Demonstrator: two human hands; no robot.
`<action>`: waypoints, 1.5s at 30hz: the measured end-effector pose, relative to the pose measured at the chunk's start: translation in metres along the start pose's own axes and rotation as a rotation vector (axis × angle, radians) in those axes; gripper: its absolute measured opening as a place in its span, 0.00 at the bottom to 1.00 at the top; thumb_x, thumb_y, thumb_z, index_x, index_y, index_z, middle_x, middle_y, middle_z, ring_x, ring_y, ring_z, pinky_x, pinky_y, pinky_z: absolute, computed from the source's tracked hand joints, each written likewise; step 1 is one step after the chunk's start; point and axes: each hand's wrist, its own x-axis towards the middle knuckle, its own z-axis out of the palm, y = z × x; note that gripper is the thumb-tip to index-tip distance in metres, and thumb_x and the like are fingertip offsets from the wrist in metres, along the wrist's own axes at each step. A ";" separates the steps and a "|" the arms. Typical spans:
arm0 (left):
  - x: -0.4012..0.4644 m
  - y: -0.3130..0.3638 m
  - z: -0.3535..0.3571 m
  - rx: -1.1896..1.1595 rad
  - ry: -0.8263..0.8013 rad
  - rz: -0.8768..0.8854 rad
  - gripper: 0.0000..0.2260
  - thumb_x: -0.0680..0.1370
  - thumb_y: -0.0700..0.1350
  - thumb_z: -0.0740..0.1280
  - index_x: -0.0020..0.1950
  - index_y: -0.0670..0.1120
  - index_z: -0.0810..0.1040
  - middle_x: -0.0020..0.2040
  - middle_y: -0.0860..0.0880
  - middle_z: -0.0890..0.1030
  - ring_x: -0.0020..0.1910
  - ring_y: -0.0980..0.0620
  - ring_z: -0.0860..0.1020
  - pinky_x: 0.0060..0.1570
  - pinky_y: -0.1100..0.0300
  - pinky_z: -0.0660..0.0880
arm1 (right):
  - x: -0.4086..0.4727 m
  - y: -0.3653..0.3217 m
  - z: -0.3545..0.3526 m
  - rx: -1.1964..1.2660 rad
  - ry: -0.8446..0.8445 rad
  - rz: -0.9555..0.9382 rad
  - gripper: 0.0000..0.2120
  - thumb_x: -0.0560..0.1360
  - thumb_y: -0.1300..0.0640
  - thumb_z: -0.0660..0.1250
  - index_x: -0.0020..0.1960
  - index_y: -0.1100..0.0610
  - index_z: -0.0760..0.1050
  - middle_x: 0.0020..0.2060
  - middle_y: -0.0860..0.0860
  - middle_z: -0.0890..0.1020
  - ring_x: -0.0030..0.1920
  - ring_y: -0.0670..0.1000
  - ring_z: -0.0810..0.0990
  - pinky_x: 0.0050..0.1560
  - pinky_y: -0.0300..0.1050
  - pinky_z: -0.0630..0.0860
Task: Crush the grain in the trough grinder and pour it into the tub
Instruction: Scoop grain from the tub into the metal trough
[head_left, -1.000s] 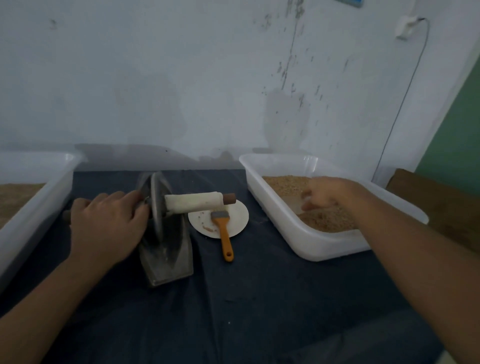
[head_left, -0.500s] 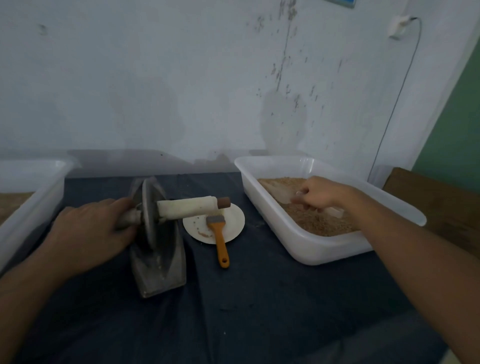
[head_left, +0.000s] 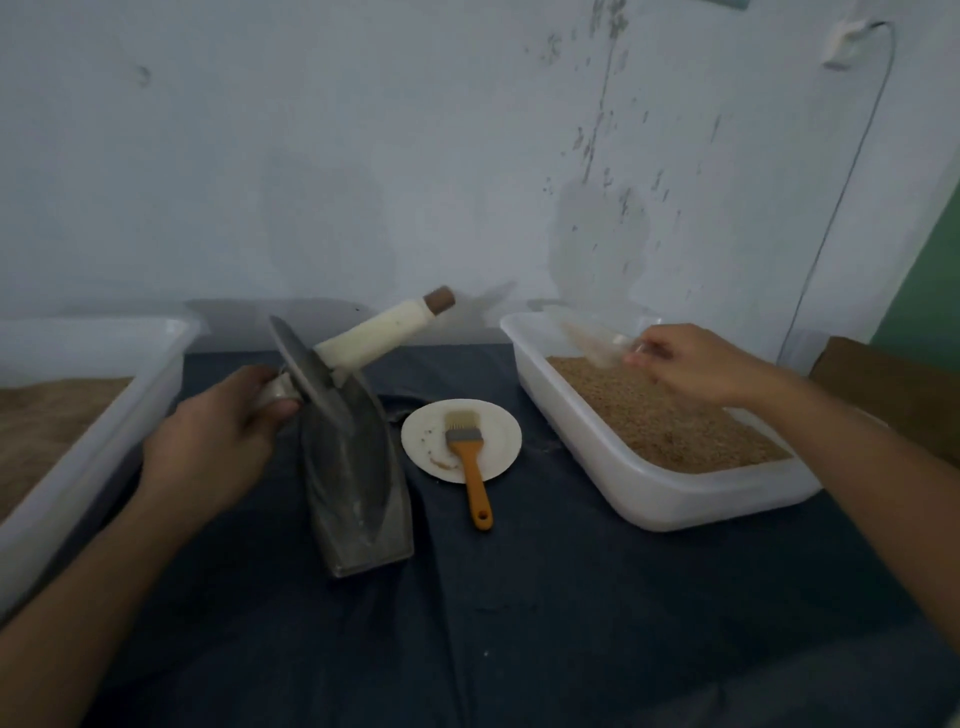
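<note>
Left hand (head_left: 208, 457) grip closed on wheel axle (head_left: 272, 391), tilting grinding wheel (head_left: 306, 374) clear of trough (head_left: 358, 483). Right hand (head_left: 696, 366) grip pinching clear scoop (head_left: 597, 340) over grain (head_left: 670, 421), presumably for loading.

**Hidden and cut off**

The left tub (head_left: 78, 415) runs off the left edge. The left hand (head_left: 208, 447) covers the near handle (head_left: 272, 391) of the grinder wheel (head_left: 306, 374). The clear scoop (head_left: 592, 340) is blurred; its contents cannot be told.

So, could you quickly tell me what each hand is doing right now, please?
Left hand: grips the grinder wheel's handle.
Right hand: holds a clear scoop over the grain tub.
</note>
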 end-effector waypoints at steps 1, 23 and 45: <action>0.000 0.002 0.000 -0.036 0.021 -0.019 0.12 0.82 0.56 0.66 0.65 0.58 0.74 0.57 0.44 0.84 0.57 0.37 0.81 0.52 0.43 0.78 | 0.001 -0.007 -0.004 0.003 -0.002 -0.037 0.11 0.82 0.43 0.64 0.51 0.49 0.79 0.44 0.49 0.84 0.45 0.54 0.84 0.50 0.60 0.82; -0.004 0.000 0.001 -0.119 0.176 -0.153 0.09 0.82 0.56 0.65 0.62 0.61 0.72 0.46 0.58 0.77 0.51 0.46 0.81 0.50 0.49 0.73 | 0.021 -0.200 0.058 -0.619 -0.260 -0.525 0.10 0.79 0.39 0.66 0.57 0.42 0.77 0.41 0.39 0.76 0.43 0.43 0.76 0.39 0.45 0.70; -0.006 -0.001 0.005 -0.303 0.220 -0.160 0.08 0.82 0.56 0.65 0.55 0.69 0.68 0.46 0.62 0.78 0.50 0.48 0.80 0.54 0.41 0.79 | -0.036 -0.226 0.073 -0.908 0.117 -0.612 0.04 0.78 0.49 0.67 0.45 0.48 0.77 0.36 0.45 0.76 0.31 0.48 0.69 0.29 0.45 0.55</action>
